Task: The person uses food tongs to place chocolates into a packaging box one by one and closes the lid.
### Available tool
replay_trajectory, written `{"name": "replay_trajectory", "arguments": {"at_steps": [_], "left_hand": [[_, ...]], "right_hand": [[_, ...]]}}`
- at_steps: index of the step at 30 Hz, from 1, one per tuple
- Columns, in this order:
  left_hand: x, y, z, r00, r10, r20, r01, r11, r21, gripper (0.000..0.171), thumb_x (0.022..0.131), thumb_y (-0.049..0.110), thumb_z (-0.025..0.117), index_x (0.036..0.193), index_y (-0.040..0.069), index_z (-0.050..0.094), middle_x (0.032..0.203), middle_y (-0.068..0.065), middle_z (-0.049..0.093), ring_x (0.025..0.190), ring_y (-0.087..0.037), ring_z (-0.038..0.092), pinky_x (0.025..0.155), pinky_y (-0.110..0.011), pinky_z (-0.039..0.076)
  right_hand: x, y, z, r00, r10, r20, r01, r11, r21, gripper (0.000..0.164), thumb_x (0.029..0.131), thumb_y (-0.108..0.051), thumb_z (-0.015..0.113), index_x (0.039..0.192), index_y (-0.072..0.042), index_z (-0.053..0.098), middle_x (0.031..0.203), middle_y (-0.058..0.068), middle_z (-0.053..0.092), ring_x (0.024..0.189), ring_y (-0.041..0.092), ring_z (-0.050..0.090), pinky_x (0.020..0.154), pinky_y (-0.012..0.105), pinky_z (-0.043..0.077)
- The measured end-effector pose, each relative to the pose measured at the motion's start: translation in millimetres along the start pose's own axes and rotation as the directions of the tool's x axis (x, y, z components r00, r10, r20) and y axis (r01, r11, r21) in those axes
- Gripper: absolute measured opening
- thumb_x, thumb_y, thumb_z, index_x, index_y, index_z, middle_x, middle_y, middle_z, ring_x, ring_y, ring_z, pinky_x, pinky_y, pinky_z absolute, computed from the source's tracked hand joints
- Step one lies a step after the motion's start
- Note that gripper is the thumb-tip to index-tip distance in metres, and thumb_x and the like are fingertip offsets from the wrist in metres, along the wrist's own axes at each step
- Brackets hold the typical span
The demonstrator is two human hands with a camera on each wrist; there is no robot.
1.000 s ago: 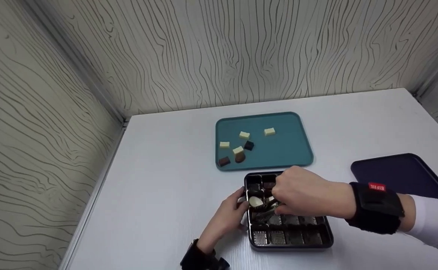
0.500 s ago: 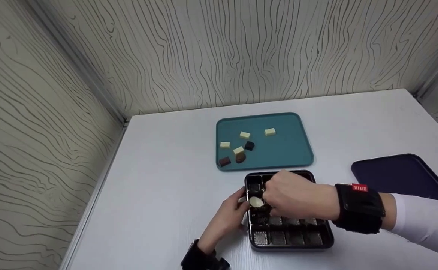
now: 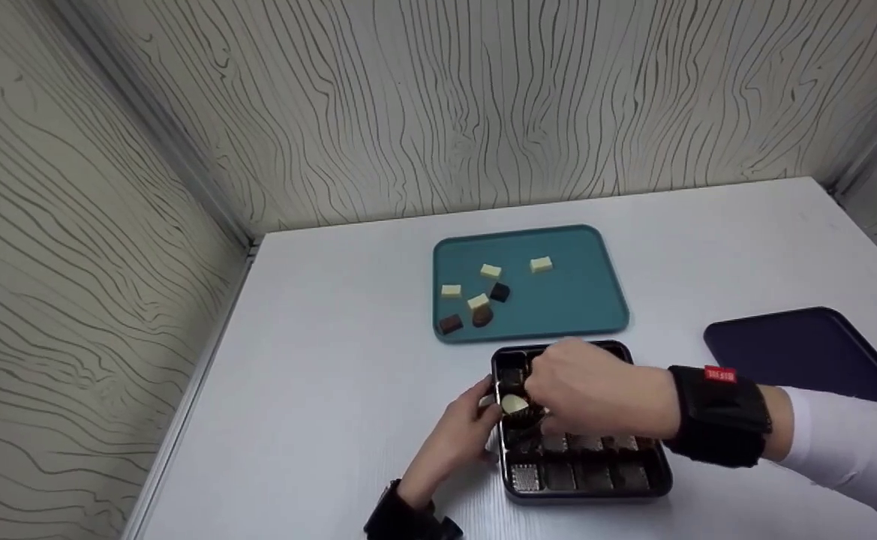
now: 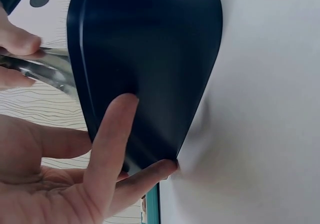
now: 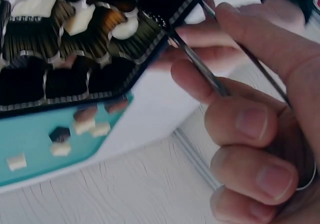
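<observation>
My left hand (image 3: 462, 424) is at the left wall of a dark compartment box (image 3: 564, 496). In the left wrist view its straight fingers lie against the box's outer side, one tip near the tabletop. My right hand (image 3: 581, 382) is over the box and holds metal tongs (image 5: 200, 67). Their tips reach down into a compartment on the box's left side; whether anything is between them, I cannot tell. A white oval chocolate (image 3: 515, 404) sits in a second-row compartment at the left. Other white pieces stand in dark paper cups (image 5: 32, 37); my right hand hides them in the head view.
Beyond the box, a teal tray (image 3: 581, 300) carries several white chocolate blocks (image 3: 541, 264), a dark piece (image 3: 500, 292), a brown rounded piece (image 3: 482, 316) and a brown block (image 3: 450, 324). A navy tray or lid (image 3: 806, 352) lies at the right. Patterned panels border the white table.
My right hand has moved left over the box, and its tongs are now hidden in the head view. My left hand has stayed at the box's side. The pieces on the teal tray have not moved.
</observation>
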State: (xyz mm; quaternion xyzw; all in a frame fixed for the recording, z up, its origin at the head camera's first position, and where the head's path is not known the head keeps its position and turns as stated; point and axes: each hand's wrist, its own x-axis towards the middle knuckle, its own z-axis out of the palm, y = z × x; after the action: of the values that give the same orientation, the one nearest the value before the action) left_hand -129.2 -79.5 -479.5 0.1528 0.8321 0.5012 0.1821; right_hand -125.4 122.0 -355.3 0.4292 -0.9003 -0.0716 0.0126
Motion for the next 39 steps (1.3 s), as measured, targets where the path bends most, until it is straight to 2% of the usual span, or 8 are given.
{"name": "replay_trajectory", "arguments": {"at_steps": [8,14,17,19,21,24,29,39], "left_hand": [[0.9,0.7,-2.1,1.000,0.002,0.005,-0.002,1.000,0.013,0.056,0.107,0.015,0.055,0.157,-0.007,0.041,0.156,-0.031,0.052,0.140,-0.044,0.059,0.111,-0.052,0.055],[0.9,-0.7,-2.0,1.000,-0.019,0.009,0.019,1.000,0.009,0.057,0.107,0.016,0.054,0.158,-0.007,0.039,0.157,-0.032,0.050,0.137,-0.042,0.061,0.087,-0.043,0.064],[1.1,-2.0,-1.0,1.000,-0.018,0.005,0.018,1.000,0.007,0.057,0.107,0.015,0.055,0.157,-0.008,0.040,0.156,-0.033,0.050,0.139,-0.044,0.059,0.097,-0.050,0.061],[1.5,-2.1,-1.0,1.000,-0.012,-0.002,0.013,1.000,0.020,0.057,0.106,0.015,0.055,0.156,-0.008,0.041,0.156,-0.032,0.050,0.142,-0.045,0.056,0.113,-0.053,0.052],[1.7,-2.1,-0.6,1.000,-0.012,-0.002,0.012,1.000,0.017,0.056,0.106,0.015,0.055,0.156,-0.009,0.042,0.156,-0.032,0.051,0.143,-0.045,0.055,0.117,-0.055,0.049],[1.7,-1.9,-0.6,1.000,-0.003,-0.007,0.003,1.000,0.014,0.056,0.106,0.015,0.056,0.155,-0.009,0.042,0.155,-0.032,0.052,0.142,-0.046,0.056,0.116,-0.056,0.050],[1.0,-1.1,-0.3,1.000,0.010,-0.011,-0.010,1.000,0.027,0.056,0.106,0.015,0.055,0.155,-0.009,0.043,0.154,-0.032,0.053,0.143,-0.047,0.055,0.117,-0.057,0.048],[0.3,1.3,0.4,1.000,0.020,-0.004,-0.020,0.999,0.036,0.056,0.106,0.015,0.055,0.155,-0.011,0.042,0.154,-0.033,0.053,0.144,-0.047,0.053,0.121,-0.059,0.044]], "right_hand": [[-24.8,48.1,-29.4,0.986,0.159,-0.044,-0.152,0.980,0.132,0.057,0.081,-0.046,0.087,0.054,-0.022,0.043,0.054,-0.012,0.033,0.051,0.006,0.026,0.049,0.020,0.021],[-16.0,82.3,-17.7,0.947,0.302,-0.110,-0.290,0.951,0.110,0.051,0.085,-0.042,0.085,0.058,-0.018,0.049,0.056,-0.009,0.028,0.052,0.008,0.026,0.052,0.022,0.016],[-6.8,95.7,-0.5,0.931,0.339,-0.133,-0.326,0.939,0.107,0.051,0.086,-0.041,0.085,0.060,-0.018,0.047,0.058,-0.007,0.023,0.053,0.010,0.025,0.056,0.025,0.013],[1.3,105.0,10.1,0.923,0.367,-0.117,-0.354,0.928,0.118,0.056,0.086,-0.041,0.084,0.059,-0.019,0.040,0.059,-0.007,0.020,0.053,0.011,0.022,0.056,0.026,0.012],[10.3,114.5,20.2,0.915,0.394,-0.090,-0.380,0.914,0.140,0.064,0.087,-0.041,0.084,0.060,-0.021,0.030,0.061,-0.007,0.015,0.054,0.011,0.018,0.057,0.028,0.010],[25.7,127.2,32.6,0.901,0.432,-0.039,-0.419,0.890,0.177,0.068,0.088,-0.041,0.083,0.061,-0.021,0.023,0.062,-0.007,0.013,0.055,0.010,0.016,0.056,0.028,0.010],[48.4,136.9,45.5,0.882,0.470,0.013,-0.463,0.864,0.199,0.062,0.089,-0.042,0.082,0.057,-0.020,0.034,0.058,-0.007,0.019,0.054,0.012,0.024,0.055,0.027,0.016],[68.2,134.4,48.9,0.879,0.476,0.035,-0.475,0.863,0.174,0.060,0.091,-0.043,0.080,0.059,-0.019,0.035,0.057,-0.004,0.025,0.054,0.015,0.031,0.057,0.030,0.025]]}}
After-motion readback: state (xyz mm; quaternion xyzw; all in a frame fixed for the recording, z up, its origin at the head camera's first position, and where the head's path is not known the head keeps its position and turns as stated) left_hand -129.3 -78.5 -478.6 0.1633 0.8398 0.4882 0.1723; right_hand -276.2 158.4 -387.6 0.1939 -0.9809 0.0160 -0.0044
